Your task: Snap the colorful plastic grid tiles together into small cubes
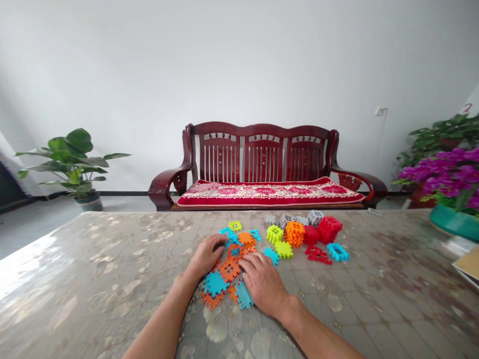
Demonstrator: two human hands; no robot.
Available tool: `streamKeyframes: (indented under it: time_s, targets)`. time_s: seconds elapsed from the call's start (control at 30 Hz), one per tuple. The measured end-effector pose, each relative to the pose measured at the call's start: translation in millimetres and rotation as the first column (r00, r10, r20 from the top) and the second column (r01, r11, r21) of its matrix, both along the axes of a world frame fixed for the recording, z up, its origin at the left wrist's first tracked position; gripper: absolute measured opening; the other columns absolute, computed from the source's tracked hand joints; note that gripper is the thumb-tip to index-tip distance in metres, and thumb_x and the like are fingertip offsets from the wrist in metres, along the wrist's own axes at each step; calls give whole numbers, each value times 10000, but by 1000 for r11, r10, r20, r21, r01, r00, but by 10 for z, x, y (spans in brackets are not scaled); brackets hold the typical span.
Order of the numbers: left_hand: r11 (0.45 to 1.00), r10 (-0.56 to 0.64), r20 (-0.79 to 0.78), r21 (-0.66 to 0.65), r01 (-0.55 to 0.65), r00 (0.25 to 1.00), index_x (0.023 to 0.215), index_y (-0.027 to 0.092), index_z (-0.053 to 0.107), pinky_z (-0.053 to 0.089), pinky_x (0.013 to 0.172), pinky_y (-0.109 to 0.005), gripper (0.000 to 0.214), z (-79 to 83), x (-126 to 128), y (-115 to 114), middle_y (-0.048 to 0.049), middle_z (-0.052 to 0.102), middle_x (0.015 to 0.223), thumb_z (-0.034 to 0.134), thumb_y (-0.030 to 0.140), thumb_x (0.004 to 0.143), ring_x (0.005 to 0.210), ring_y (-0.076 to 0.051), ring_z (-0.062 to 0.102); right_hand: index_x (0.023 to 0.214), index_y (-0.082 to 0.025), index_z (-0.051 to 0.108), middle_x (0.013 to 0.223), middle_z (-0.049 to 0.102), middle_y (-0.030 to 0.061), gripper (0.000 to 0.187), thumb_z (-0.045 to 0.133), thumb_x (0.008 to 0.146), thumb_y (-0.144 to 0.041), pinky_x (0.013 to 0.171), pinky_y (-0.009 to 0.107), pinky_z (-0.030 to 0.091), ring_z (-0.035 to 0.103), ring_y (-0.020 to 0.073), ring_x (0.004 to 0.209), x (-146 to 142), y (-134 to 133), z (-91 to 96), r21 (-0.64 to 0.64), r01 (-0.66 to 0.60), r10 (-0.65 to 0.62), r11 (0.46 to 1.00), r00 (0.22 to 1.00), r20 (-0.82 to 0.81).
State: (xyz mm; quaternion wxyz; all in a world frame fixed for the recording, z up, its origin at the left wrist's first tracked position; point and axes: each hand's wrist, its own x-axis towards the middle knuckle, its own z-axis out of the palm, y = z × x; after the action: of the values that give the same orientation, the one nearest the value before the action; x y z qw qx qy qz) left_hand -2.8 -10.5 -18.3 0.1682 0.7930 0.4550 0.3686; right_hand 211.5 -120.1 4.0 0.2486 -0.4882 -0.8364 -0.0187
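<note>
A loose heap of flat toothed plastic building tiles, orange and blue, lies on the table in front of me. My left hand rests at the heap's left side, fingers loosely bent over the blue tiles there. Across from it, my right hand lies over the right side, its fingertips by an orange window tile. Under and beside the right palm is a blue tile, partly covered. Nearer to me sits another blue tile on an orange one. Neither hand visibly grips a tile.
Right of the heap stand stacks of orange tiles, red tiles, yellow-green tiles and grey tiles. A blue frame piece lies beyond them. A teal flowerpot stands at the table's right; a wooden bench is behind.
</note>
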Motion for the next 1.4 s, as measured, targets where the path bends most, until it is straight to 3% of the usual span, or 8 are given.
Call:
streamKeyframes:
  time_s: [0.4,0.6,0.73,0.9,1.03,1.13,1.23,1.4]
  targets:
    - [970,128,187,180,-163,974,828,223,693,505,874,-324,139,207,-16,-99,-35,711,917,564,252,785,918,-190,658,1211,-248,571,1194,614,52,294,510,924,-225,978,390,416,510,213,1121,13,-2,18,12,-38,39,999,998,-55]
    - [989,84,364,86,-123,928,642,203,642,503,816,-306,92,283,142,-129,-23,700,793,576,191,706,825,-174,657,1235,-233,563,1223,616,53,342,497,905,-172,1016,396,412,523,207,1140,53,29,13,6,12,-11,1000,966,-256]
    - [998,-2,518,-56,36,855,613,182,620,507,730,-269,83,311,277,-146,-20,676,706,642,234,673,738,-155,638,1277,-232,541,1216,632,71,374,449,915,-208,997,411,439,563,210,1120,121,105,-75,-4,97,-86,995,862,-499]
    - [957,-120,567,-153,248,815,590,161,628,487,661,-243,83,368,449,-242,-15,647,654,680,198,644,657,-127,598,1307,-223,526,1156,673,69,418,493,902,-321,949,377,479,619,206,1059,143,202,-104,-161,81,-175,984,645,-744]
    - [937,-166,558,-169,306,813,595,159,629,477,658,-239,109,347,538,-298,-10,638,645,688,203,675,646,-119,585,1181,-180,623,922,716,42,393,567,836,-358,743,304,540,658,186,817,131,285,-83,-239,30,-225,970,473,-852]
    - [925,-174,518,-205,320,838,694,159,663,489,704,-255,81,320,575,-321,-18,665,703,697,231,710,692,-134,609,1088,-166,663,860,717,40,352,614,782,-332,688,293,543,650,189,774,143,322,-66,-232,51,-232,971,410,-882]
    - [887,-205,540,-251,388,816,898,163,672,503,833,-311,209,324,610,-356,-53,701,886,713,296,742,848,-177,650,1076,-183,665,929,720,50,319,620,778,-290,745,305,544,655,197,837,157,312,-31,-192,71,-203,979,443,-873]
    - [815,-238,648,-272,511,724,1196,202,573,459,984,-380,514,395,668,-433,-91,646,1177,741,349,732,1106,-237,602,1113,-229,661,1034,693,61,315,631,800,-240,860,349,519,635,206,944,107,232,43,-77,75,-107,994,664,-740]
